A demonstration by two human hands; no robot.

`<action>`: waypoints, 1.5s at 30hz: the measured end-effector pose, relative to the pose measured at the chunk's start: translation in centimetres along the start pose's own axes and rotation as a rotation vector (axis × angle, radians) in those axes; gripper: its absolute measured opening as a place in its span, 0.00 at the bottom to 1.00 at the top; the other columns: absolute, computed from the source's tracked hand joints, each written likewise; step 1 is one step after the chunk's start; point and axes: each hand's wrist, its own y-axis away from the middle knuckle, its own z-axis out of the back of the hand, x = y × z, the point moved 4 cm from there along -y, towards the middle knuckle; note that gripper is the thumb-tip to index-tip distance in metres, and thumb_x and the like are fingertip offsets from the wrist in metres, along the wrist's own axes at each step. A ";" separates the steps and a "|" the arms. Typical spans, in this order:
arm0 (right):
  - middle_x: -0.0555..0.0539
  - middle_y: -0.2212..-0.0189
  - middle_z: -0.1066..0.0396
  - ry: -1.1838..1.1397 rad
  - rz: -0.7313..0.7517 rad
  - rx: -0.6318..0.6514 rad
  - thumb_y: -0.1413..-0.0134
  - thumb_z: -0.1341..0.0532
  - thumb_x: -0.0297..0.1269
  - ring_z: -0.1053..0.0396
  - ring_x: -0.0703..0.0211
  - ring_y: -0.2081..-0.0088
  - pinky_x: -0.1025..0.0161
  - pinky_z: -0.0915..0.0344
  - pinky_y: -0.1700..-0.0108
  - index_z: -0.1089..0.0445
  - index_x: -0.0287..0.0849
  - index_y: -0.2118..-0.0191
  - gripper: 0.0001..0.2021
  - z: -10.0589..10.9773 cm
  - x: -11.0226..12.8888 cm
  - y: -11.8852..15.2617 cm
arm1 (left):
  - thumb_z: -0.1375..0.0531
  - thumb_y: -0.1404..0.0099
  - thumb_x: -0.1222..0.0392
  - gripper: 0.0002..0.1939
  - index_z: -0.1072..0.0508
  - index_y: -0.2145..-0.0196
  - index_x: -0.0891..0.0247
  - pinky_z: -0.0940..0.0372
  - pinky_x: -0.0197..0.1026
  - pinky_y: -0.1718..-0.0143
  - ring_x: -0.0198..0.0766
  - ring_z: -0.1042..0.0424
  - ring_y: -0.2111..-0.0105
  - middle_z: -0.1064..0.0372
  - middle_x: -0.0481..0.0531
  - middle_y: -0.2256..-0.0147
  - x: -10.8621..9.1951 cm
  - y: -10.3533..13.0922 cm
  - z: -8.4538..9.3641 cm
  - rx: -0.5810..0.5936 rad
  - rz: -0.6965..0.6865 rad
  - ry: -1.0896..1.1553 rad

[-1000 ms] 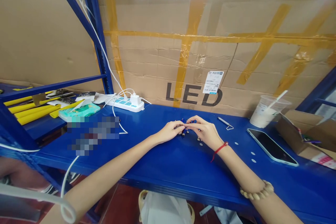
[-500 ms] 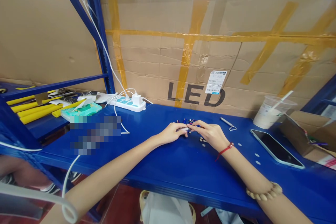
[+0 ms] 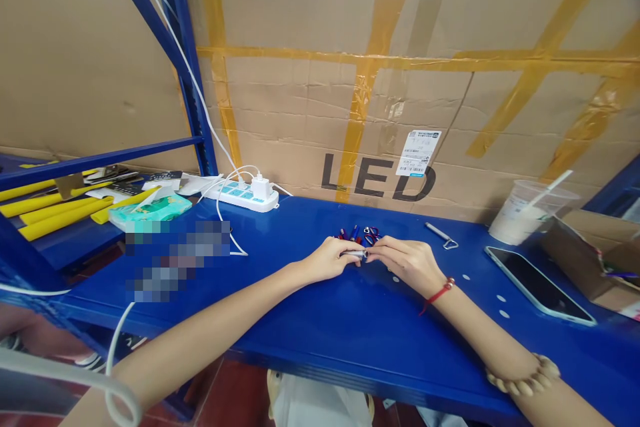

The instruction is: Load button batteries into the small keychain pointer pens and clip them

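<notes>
Beige bead bracelet (image 3: 524,377) on right forearm (image 3: 487,333), nearer than smartphone (image 3: 540,288). Small white discs (image 3: 504,313) just left of smartphone. Well left of smartphone, slim silvery tube (image 3: 354,253) in closed grip of left hand (image 3: 325,258); fingertips of right hand (image 3: 411,263) at tube's end, cannot tell whether gripping it. Behind and left of smartphone, wire-looped second tube (image 3: 436,232), then blue and red slim pieces (image 3: 355,234) farther left. Behind smartphone, clear plastic cup (image 3: 511,220) with straw (image 3: 553,187). Farthest behind smartphone, cardboard panel (image 3: 300,113) printed LED.
</notes>
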 end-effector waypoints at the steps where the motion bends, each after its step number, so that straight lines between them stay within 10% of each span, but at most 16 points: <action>1: 0.48 0.70 0.25 0.007 0.008 -0.009 0.38 0.52 0.37 0.29 0.67 0.73 0.71 0.36 0.71 0.26 0.45 0.68 0.17 0.0 0.1 0.0 | 0.47 0.38 0.65 0.12 0.26 0.60 0.66 0.36 0.33 0.61 0.36 0.27 0.66 0.25 0.52 0.67 0.0 0.0 0.0 0.001 -0.001 -0.002; 25: 0.50 0.85 0.35 -0.452 -0.555 -0.106 0.51 0.41 0.44 0.41 0.66 0.83 0.68 0.45 0.80 0.32 0.40 0.83 0.16 -0.9 -0.3 -0.9 | 0.50 0.35 0.64 0.13 0.29 0.56 0.63 0.37 0.39 0.55 0.40 0.29 0.58 0.27 0.54 0.58 -1.3 0.5 0.0 -0.157 -0.129 -0.423; 34: 0.49 0.81 0.32 -0.661 -0.742 -0.139 0.49 0.45 0.52 0.39 0.66 0.84 0.67 0.43 0.81 0.30 0.40 0.79 0.21 -1.2 -0.8 -0.7 | 0.49 0.36 0.63 0.13 0.28 0.57 0.61 0.37 0.37 0.63 0.39 0.29 0.66 0.26 0.52 0.65 -1.3 -0.1 0.5 -0.222 -0.005 -0.254; 45: 0.48 0.72 0.26 -0.319 -0.906 -0.245 0.45 0.48 0.51 0.36 0.64 0.81 0.66 0.41 0.76 0.25 0.43 0.71 0.20 0.6 -3.9 0.4 | 0.50 0.36 0.57 0.11 0.31 0.62 0.61 0.38 0.34 0.68 0.34 0.31 0.71 0.29 0.48 0.70 -0.6 0.0 1.5 -0.426 0.126 -0.027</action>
